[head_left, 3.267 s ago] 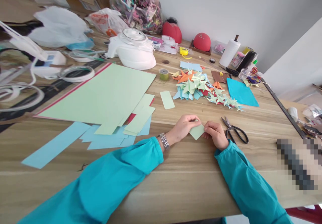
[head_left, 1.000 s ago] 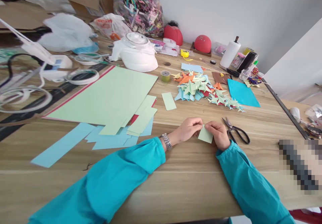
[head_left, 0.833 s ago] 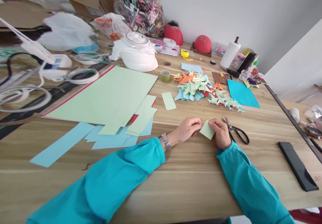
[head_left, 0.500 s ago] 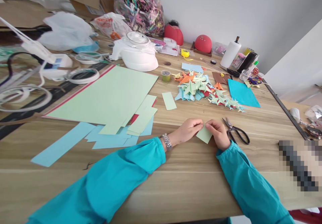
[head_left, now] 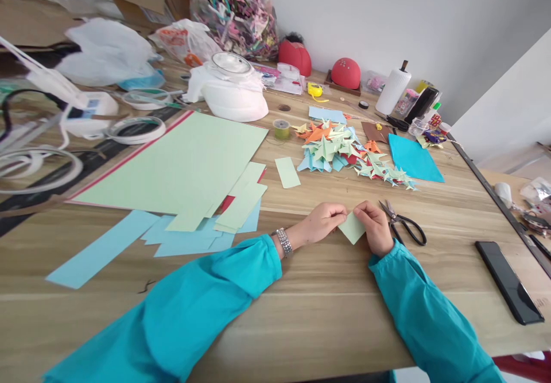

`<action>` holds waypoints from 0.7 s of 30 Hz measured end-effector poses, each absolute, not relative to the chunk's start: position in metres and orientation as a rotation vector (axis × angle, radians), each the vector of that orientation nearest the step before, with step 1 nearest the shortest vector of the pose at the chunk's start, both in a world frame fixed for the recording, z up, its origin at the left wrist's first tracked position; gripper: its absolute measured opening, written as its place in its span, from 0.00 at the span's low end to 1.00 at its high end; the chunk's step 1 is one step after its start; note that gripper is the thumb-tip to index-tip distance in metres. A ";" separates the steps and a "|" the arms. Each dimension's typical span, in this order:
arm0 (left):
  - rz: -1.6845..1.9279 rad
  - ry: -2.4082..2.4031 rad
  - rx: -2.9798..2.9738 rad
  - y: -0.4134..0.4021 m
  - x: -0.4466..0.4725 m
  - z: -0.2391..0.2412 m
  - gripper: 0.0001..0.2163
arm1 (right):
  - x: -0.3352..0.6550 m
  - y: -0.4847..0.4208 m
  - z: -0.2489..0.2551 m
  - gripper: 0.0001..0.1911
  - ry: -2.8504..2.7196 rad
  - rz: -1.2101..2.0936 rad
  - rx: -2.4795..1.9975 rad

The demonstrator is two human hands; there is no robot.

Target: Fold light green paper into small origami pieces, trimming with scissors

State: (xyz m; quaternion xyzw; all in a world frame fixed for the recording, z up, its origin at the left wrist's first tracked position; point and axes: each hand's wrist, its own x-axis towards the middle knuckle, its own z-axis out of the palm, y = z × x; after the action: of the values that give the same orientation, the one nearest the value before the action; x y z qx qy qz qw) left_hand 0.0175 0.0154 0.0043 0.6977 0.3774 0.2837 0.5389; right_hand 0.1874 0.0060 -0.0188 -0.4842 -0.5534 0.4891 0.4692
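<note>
Between my hands is a small piece of light green paper [head_left: 352,229], turned with one corner pointing down toward me. My left hand [head_left: 323,221] pinches its upper left edge between thumb and fingers. On the other side, my right hand [head_left: 373,225] grips the upper right edge the same way. Black-handled scissors [head_left: 404,222] lie partly spread just right of my right hand. Beyond my hands rest a green paper rectangle [head_left: 287,173] and a heap of folded paper stars [head_left: 329,147] in green, blue, orange and red.
At left lie a large green sheet [head_left: 181,165] and blue paper strips [head_left: 103,248]. A phone [head_left: 510,282] is near the right edge. A turquoise sheet [head_left: 415,158], a spool [head_left: 282,129] and a white bottle [head_left: 393,91] stand or lie farther back.
My right hand has shifted slightly up and away from my left, and the green paper shows a little wider between them. The whole view has moved slightly.
</note>
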 end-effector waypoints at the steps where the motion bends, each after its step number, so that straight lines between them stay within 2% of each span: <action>1: 0.671 0.893 1.644 0.015 0.017 0.004 0.10 | 0.188 0.007 -0.020 0.12 -1.316 1.193 -1.187; 15: 0.753 0.848 1.493 0.015 0.014 0.001 0.09 | 0.188 0.014 -0.017 0.13 -0.882 1.214 -1.184; 21: 0.805 0.888 1.507 0.015 0.016 0.001 0.12 | 0.186 0.006 -0.016 0.13 -1.258 1.283 -1.153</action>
State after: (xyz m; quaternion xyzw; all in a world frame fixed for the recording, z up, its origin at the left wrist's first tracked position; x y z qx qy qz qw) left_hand 0.0165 0.0151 0.0006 0.6425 0.3784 0.3430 0.5713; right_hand 0.1863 0.0065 -0.0156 -0.4732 -0.5160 0.5265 0.4823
